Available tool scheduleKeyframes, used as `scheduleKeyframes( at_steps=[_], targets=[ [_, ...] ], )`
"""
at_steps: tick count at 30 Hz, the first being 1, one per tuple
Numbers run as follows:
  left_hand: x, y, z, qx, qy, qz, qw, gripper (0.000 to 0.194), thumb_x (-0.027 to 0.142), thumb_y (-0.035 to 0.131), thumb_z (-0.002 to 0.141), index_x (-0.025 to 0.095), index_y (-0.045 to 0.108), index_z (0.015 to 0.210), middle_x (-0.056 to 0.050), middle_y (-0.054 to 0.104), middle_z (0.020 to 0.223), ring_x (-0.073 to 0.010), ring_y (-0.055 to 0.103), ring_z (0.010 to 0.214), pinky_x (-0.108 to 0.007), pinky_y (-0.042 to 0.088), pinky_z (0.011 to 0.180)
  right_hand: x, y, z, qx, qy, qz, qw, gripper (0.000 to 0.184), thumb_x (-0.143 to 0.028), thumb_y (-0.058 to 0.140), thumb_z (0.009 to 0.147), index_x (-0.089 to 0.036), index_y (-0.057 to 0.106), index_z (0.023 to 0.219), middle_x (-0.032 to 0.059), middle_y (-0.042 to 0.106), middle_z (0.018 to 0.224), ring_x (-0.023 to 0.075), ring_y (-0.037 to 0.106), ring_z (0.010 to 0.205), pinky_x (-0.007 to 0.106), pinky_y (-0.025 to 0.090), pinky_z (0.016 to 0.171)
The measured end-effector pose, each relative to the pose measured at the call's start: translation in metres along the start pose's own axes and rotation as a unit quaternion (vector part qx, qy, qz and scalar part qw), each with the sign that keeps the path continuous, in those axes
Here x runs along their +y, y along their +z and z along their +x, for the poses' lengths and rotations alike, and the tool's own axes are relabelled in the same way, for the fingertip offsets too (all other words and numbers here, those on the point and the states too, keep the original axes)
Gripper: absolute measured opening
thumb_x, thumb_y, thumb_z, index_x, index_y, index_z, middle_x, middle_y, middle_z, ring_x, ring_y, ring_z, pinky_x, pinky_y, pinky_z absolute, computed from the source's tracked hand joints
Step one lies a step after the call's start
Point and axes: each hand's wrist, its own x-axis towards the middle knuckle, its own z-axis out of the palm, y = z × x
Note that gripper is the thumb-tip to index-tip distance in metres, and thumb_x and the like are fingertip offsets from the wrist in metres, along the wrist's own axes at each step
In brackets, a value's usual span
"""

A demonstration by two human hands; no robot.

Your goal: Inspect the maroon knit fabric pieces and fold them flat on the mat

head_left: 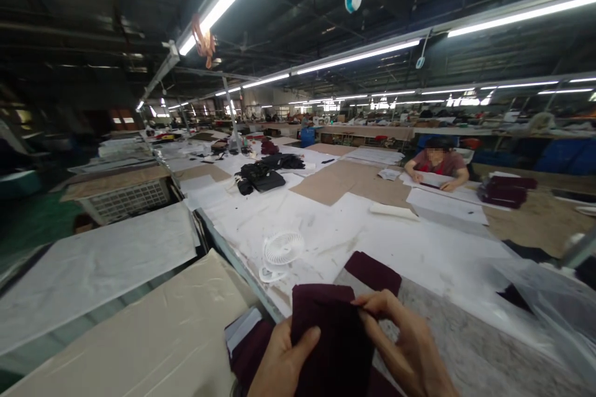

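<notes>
A dark maroon fabric piece [333,335] is held up in front of me, its upper edge roughly level. My left hand [284,356] grips its left side, thumb lying on the front face. At its upper right edge, the thumb and index finger of my right hand [403,338] pinch the cloth. Another maroon piece [372,272] lies flat on the table just beyond. Down to the left of my left hand is more maroon cloth [249,347] with a grey-blue piece at its top. The lower part of the held fabric runs out of view.
A small white fan [283,248] stands on the paper-covered table [326,232]. Black garments [261,175] lie farther back. Across the table, a person [437,167] works beside a maroon stack [505,191]. A cream-covered surface [153,335] is at left; clear plastic [549,298] lies right.
</notes>
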Motion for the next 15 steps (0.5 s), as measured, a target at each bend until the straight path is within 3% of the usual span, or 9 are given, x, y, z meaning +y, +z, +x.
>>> scheduleKeyframes(
  at_steps=[2,5,7,10,15],
  targets=[
    [-0.003,0.001,0.001,0.019,-0.002,-0.005,1.000,0.048,0.044,0.074,0.065,0.015,0.069,0.102,-0.011,0.074,0.095,-0.0311,0.065,0.094,-0.044,0.047,0.090,0.000,0.002,-0.003,-0.006,0.115,0.058,0.992,0.017,-0.032,0.051,0.088,-0.023,0.053,0.074,-0.0018,0.063,0.064,0.0130,0.060,0.055,0.021,0.047,0.050],
    [-0.003,0.002,0.003,0.039,0.013,-0.035,0.999,0.045,0.042,0.076,0.064,0.014,0.070,0.099,-0.011,0.074,0.093,-0.0303,0.065,0.093,-0.043,0.046,0.090,0.005,0.008,-0.016,0.038,0.200,0.193,0.960,0.024,-0.047,0.049,0.087,-0.025,0.055,0.093,-0.0004,0.065,0.069,0.0164,0.063,0.063,0.024,0.052,0.058],
    [0.000,0.005,0.002,0.036,0.024,-0.076,0.996,0.043,0.041,0.076,0.064,0.014,0.070,0.096,-0.012,0.074,0.091,-0.0297,0.066,0.091,-0.042,0.047,0.088,0.011,0.012,-0.026,0.049,0.204,0.247,0.946,0.035,-0.050,0.057,0.082,-0.026,0.054,0.108,0.0032,0.071,0.087,0.0197,0.067,0.078,0.028,0.054,0.071],
    [0.006,0.011,-0.001,0.032,0.026,-0.127,0.991,0.035,0.036,0.076,0.066,0.014,0.070,0.092,-0.010,0.075,0.084,-0.0272,0.068,0.085,-0.040,0.049,0.084,0.018,0.015,-0.039,0.036,0.193,0.177,0.964,0.039,-0.041,0.070,0.073,-0.027,0.060,0.108,0.0028,0.072,0.097,0.0203,0.066,0.084,0.027,0.052,0.078],
    [0.011,0.013,-0.006,0.028,0.027,-0.138,0.990,0.033,0.037,0.075,0.068,0.014,0.070,0.091,-0.008,0.075,0.077,-0.0247,0.069,0.080,-0.038,0.051,0.081,0.014,0.016,-0.037,0.010,0.168,0.109,0.980,0.024,-0.030,0.070,0.072,-0.028,0.069,0.096,-0.0013,0.070,0.079,0.0172,0.063,0.071,0.023,0.051,0.069]
  ],
)
